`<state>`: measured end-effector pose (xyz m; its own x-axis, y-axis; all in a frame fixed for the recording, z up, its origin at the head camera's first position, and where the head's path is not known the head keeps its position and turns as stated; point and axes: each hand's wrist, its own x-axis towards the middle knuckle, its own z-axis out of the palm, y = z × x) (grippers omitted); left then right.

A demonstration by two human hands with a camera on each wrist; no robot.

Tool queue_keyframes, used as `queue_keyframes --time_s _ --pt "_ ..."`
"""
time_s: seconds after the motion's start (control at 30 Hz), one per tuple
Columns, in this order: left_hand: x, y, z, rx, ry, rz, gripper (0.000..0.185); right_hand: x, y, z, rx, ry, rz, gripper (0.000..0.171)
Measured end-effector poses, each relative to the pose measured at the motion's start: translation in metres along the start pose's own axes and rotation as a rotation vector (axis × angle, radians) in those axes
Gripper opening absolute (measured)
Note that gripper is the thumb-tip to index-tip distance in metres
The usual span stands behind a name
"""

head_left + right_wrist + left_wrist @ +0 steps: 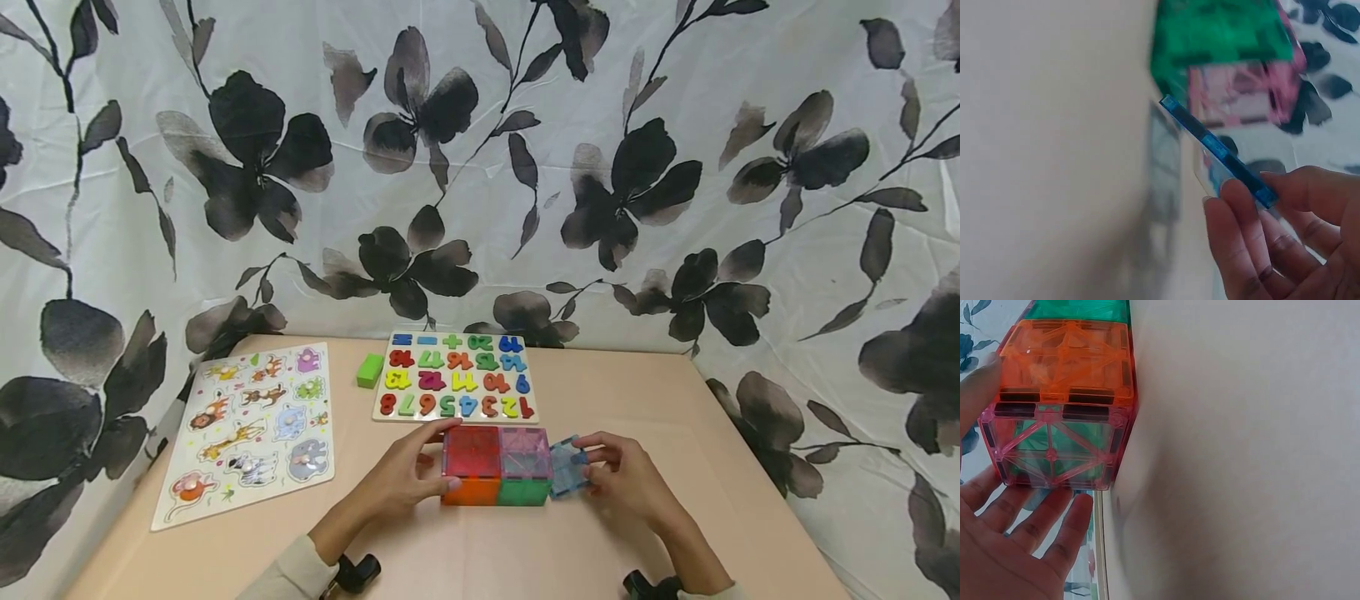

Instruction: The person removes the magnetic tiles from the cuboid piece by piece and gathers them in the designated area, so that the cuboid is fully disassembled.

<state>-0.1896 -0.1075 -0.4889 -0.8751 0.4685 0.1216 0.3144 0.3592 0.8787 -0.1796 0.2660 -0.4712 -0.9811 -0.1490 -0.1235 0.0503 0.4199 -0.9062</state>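
- Head view: two-cube tile box built on table; left hand steadying its end, fingers loosely spread; right hand pinching blue tile beside the open end, not yet attached.
- Left wrist view: straight fingers near orange and pink faces.
- Right wrist view: blurred; blue tile apparently tilted, just short of the green cube.

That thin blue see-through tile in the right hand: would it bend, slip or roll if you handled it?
The blue tile looks like rigid plastic with a straight framed edge, so it probably stays stiff. The right hand pinches it by one end alone, which suggests it is light. Being flat and square, it should lie or slide rather than roll; its glossy faces may be slippery.
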Motion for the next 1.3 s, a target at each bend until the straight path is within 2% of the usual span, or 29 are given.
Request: queue_keyframes --time_s 0.13,0.3,0.4,0.63,0.9,1.0,1.1,1.2,1.3 --pt "0.0 0.0 0.0 -0.006 -0.002 -0.001 0.081 0.015 0.002 -0.017 0.028 0.012 -0.038 0.041" --pt "-0.001 -0.003 0.0 -0.028 -0.003 -0.002 0.08 0.047 0.008 -0.029 0.078 0.029 -0.091 0.044" --pt "-0.001 -0.004 0.001 -0.042 -0.011 -0.004 0.079 0.067 0.012 -0.031 0.095 0.052 -0.077 0.044" --pt "-0.002 -0.007 0.004 -0.052 -0.021 -0.006 0.079 0.107 0.02 -0.029 0.149 0.101 0.022 0.044" --pt "-0.002 -0.007 0.006 -0.055 -0.026 -0.013 0.081 0.131 0.027 -0.027 0.179 0.087 0.063 0.044" --pt "-0.001 -0.007 0.006 -0.049 -0.026 -0.012 0.081 0.136 0.03 -0.027 0.126 0.101 0.067 0.043" --pt "-0.001 -0.006 0.004 -0.043 -0.024 -0.009 0.081 0.135 0.03 -0.027 -0.024 0.134 0.034 0.041" --pt "-0.001 -0.005 0.003 -0.045 -0.017 -0.005 0.08 0.126 0.022 -0.028 -0.204 0.191 -0.016 0.038" --pt "-0.001 -0.004 0.002 -0.054 -0.012 -0.001 0.08 0.109 0.009 -0.026 -0.259 0.209 -0.07 0.036"
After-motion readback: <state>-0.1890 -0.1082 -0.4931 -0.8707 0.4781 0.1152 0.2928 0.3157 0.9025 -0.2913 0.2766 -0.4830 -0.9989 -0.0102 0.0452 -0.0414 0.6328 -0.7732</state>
